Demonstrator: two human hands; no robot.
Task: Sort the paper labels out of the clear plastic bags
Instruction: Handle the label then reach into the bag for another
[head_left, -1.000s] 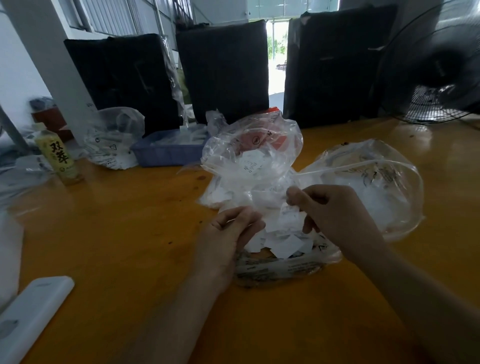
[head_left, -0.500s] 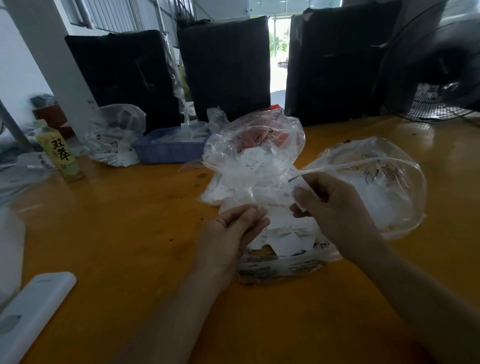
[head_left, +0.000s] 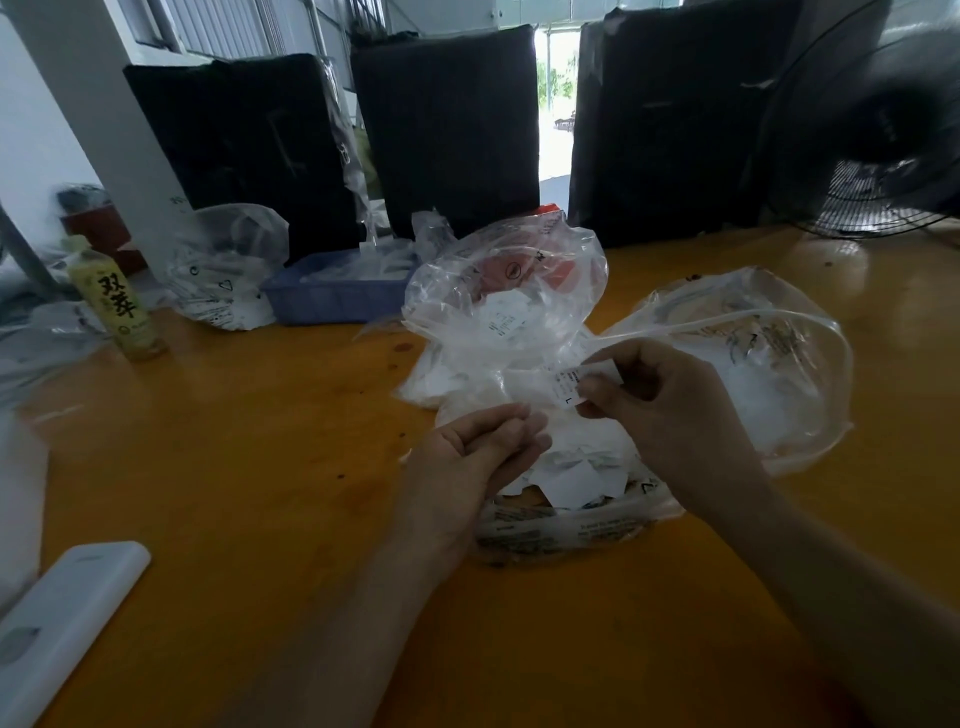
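Right hand (head_left: 670, 410) pinches a paper label (head_left: 576, 382) between thumb and forefinger, holding it raised above the heap so it stays separate from unsorted stock. Left hand (head_left: 478, 457) rests on the table (head_left: 260, 467) with fingers loosely curled, gripping nothing visible, positioned at the near bag (head_left: 566, 525), probably to steady it. Loose labels (head_left: 571, 478) lie in that bag's mouth, directly below the raised label. An open clear bag (head_left: 779, 364) lies just right, its mouth facing the hands, apparently placed as the receiving container.
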